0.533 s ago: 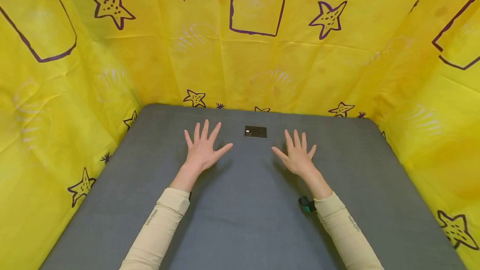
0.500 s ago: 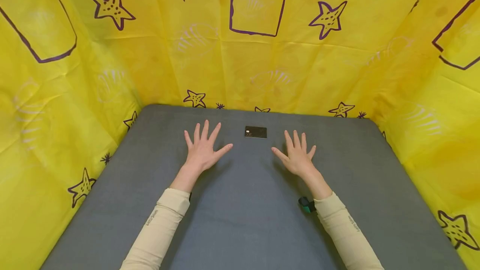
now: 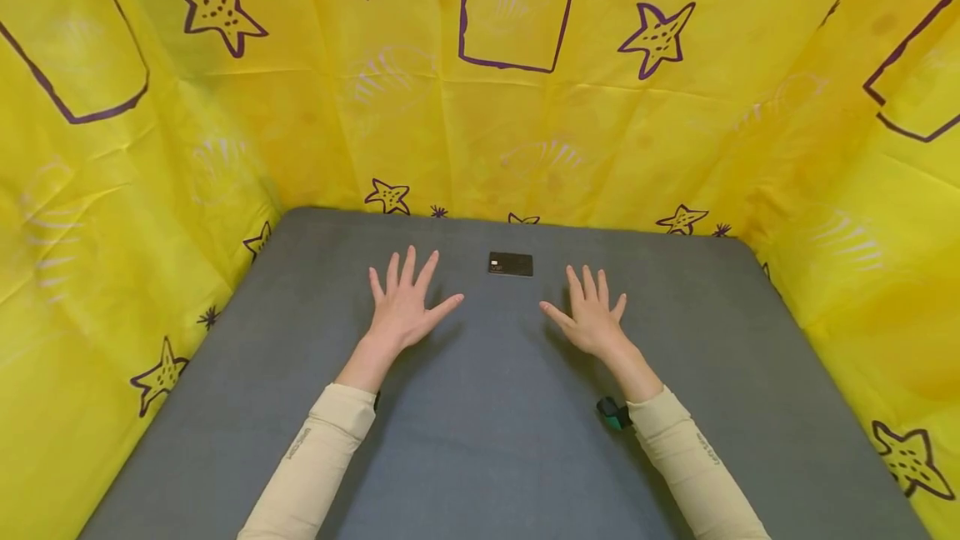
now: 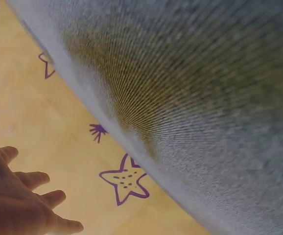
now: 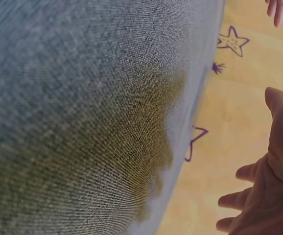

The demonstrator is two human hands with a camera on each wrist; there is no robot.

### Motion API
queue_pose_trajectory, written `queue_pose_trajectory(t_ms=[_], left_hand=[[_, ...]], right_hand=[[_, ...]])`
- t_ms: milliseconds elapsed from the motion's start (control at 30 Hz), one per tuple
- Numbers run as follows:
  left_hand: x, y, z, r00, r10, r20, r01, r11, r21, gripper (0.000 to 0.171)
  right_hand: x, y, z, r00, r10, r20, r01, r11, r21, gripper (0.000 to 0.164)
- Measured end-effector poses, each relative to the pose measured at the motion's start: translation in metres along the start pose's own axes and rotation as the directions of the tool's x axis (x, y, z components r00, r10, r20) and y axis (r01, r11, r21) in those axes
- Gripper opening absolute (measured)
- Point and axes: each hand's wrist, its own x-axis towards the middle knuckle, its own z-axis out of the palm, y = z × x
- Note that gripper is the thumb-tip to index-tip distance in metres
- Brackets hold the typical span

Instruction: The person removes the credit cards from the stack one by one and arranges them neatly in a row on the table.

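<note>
A black card (image 3: pixel 511 264) with a small chip and the letters VIP lies flat near the far side of the grey table (image 3: pixel 480 407). To its left my left hand (image 3: pixel 402 307) is held palm down over the table, fingers spread and straight. My right hand (image 3: pixel 594 317) mirrors it on the card's other side, fingers also spread. Both hands hold nothing and stay apart from the card. In the left wrist view the left hand (image 4: pixel 19 200) shows at the lower left; in the right wrist view the right hand (image 5: pixel 259 196) shows at the lower right.
Yellow cloth walls (image 3: pixel 480 132) with purple starfish drawings enclose the table at the back and both sides. Light sleeves (image 3: pixel 318 457) cover both forearms. A dark strap with a green part (image 3: pixel 613 412) sits at the right wrist.
Both hands have drawn back very slightly toward the body, the right one also a little to the left. The card lies where it was.
</note>
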Motion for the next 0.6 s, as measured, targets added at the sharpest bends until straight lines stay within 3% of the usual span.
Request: queue_pose_trajectory(t_ms=[333,600], left_hand=[[-0.0093,-0.0018,0.0072,1.000,-0.015,0.026,0.016,0.998,-0.065,0.093],[-0.0091,0.0034,0.0060,1.000,-0.016,0.005,0.017,0.985,-0.174,0.097]], right_hand=[[-0.0035,0.0042,0.0049,0.999,-0.038,-0.004,0.038,0.999,0.024,0.093],[-0.0058,0.0088,0.0054,0.994,-0.097,-0.055,0.102,0.991,0.091,0.091]])
